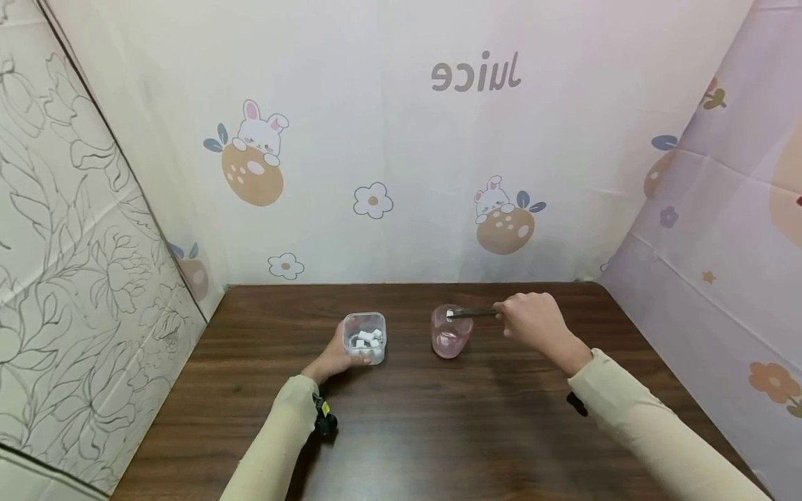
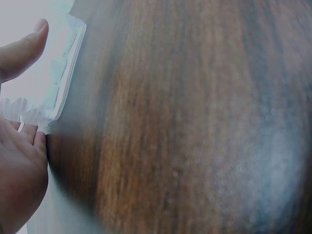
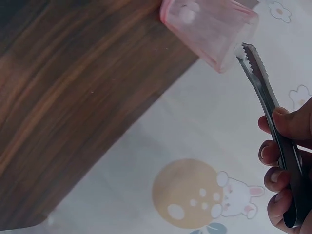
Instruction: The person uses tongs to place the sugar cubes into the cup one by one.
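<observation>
In the head view my left hand (image 1: 335,356) holds a clear square plastic container (image 1: 365,321) from its left side, the thumb along the near wall. Several white cubes (image 1: 367,337) lie inside it. The left wrist view shows the thumb (image 2: 24,53) against the container (image 2: 58,92). Metal tongs with serrated tips (image 3: 273,105) are gripped in my right hand (image 1: 531,319). A white cube (image 1: 450,314) sits between the tong tips, at the mouth of a pink see-through cup (image 1: 448,344). Whether the tips touch the cup, I cannot tell.
The dark wooden table (image 1: 413,431) runs back to a printed wall cloth (image 1: 426,229) with rabbits and fruit. More cloth hangs on the left and right sides. The cup stands to the right of the container, with bare tabletop between them.
</observation>
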A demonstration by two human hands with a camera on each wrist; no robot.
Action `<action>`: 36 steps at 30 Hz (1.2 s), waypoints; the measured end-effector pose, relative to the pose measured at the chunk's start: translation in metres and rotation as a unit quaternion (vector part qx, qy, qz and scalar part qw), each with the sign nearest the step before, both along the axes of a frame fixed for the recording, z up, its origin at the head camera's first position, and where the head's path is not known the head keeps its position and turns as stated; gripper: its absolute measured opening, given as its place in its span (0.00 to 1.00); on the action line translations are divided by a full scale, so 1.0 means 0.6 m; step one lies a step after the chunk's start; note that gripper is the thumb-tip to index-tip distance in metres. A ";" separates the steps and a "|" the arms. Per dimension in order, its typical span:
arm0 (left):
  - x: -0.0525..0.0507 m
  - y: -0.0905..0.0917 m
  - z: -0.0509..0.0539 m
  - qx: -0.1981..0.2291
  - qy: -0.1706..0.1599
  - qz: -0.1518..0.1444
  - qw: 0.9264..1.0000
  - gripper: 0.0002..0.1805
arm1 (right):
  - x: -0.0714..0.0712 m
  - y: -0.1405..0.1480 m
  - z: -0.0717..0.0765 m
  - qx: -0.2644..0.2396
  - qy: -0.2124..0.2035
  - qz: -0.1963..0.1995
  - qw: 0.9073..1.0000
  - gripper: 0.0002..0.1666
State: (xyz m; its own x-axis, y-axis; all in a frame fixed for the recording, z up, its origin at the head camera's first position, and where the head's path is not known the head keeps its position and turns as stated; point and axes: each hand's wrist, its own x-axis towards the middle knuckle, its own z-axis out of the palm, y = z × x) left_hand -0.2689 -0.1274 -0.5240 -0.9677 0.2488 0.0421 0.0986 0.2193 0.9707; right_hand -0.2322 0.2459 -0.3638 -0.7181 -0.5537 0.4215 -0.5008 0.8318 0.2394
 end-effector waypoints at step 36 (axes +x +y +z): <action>0.000 0.002 -0.002 0.022 -0.009 0.003 1.000 0.57 | -0.032 -0.032 -0.047 0.064 -0.019 0.008 0.998 0.14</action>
